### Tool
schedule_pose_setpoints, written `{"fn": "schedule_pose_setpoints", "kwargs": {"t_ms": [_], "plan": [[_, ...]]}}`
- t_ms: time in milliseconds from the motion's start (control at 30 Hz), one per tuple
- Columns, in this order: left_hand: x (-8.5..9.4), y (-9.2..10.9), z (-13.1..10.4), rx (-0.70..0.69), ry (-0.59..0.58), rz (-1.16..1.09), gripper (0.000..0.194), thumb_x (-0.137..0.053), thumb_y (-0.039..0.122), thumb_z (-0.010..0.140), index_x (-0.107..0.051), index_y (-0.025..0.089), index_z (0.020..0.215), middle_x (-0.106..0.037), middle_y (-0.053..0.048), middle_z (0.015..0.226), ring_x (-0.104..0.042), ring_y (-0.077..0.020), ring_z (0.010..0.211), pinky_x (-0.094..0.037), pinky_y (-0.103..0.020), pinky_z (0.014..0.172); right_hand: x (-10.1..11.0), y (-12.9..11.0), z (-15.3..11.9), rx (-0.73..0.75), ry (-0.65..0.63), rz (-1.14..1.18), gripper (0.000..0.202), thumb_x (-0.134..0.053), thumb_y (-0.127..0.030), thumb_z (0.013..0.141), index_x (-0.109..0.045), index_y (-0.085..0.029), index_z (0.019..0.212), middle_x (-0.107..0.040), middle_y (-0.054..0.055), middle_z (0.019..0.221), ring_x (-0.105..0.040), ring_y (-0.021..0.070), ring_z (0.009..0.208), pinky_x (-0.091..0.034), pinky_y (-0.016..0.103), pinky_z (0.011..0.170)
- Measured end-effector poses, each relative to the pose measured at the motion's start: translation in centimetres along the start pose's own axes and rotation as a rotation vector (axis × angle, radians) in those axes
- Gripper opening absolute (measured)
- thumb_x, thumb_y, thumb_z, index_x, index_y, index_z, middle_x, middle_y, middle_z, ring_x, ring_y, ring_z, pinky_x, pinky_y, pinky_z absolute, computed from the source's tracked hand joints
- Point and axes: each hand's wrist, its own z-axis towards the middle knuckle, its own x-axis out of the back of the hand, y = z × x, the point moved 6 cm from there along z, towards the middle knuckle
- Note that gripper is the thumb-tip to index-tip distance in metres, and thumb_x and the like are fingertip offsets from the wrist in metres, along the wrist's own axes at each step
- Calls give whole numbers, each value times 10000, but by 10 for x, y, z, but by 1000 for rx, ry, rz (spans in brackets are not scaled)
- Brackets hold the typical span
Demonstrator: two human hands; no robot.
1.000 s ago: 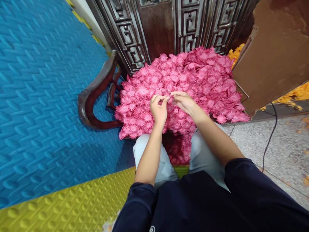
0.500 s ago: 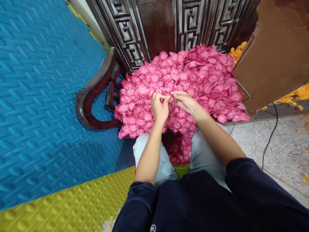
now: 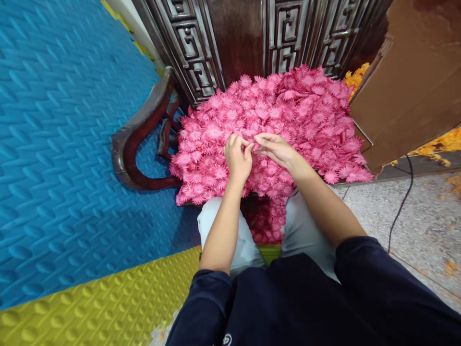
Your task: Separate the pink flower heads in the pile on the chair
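A large heap of pink fabric-like flowers (image 3: 302, 110) lies in front of me on a dark wooden seat. My left hand (image 3: 238, 157) is over the near middle of the heap, thumb and forefinger pinched on a small pink flower. Facing it from the right, my right hand (image 3: 276, 149) has its thumb and fingers brought together, tips close to the left fingertips. What sits between the right fingertips blends into the pink behind and cannot be made out.
A curved dark wooden armrest (image 3: 126, 158) borders the heap on the left, a carved wooden back (image 3: 243, 43) behind. Brown cardboard (image 3: 410, 81) stands at the right, beside orange flowers (image 3: 356, 79). A black cable (image 3: 401, 206) crosses the speckled floor. Blue matting (image 3: 72, 144) covers the left.
Both hands stay almost in place over the heap. The left fingers curl slightly differently, and the right fingertips shift a little left and up. The view has moved slightly.
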Motion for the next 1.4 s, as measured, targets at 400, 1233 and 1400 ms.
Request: {"fn": "schedule_pose_setpoints", "kwargs": {"t_ms": [400, 1233, 1400], "plan": [[-11, 1, 0, -63, -48, -192, 290, -646, 341, 818, -454, 200, 653, -509, -4, 739, -528, -180, 801, -425, -354, 864, 12, 2, -1, -124, 52, 85, 192, -794, -246, 612, -643, -174, 705, -641, -45, 644, -577, 77, 567, -508, 247, 633], [-15, -5, -3, 25, -23, -84, 150, -511, 137, 860, -441, 207, 747, -530, -36, 824, -513, -187, 846, -395, -310, 801, 3, 3, 3, -29, -51, 110, 267, -822, -278, 597, -721, -208, 834, -707, -43, 825, -633, 84, 715, -529, 213, 651], [-13, -4, -5, 16, 59, -113, 150, -460, 164, 889, -402, 213, 760, -501, -36, 826, -500, -179, 827, -397, -306, 784, -3, 2, 1, 4, -79, 98, 182, -782, -276, 668, -713, -207, 822, -690, -36, 800, -624, 80, 737, -516, 213, 695]]}}
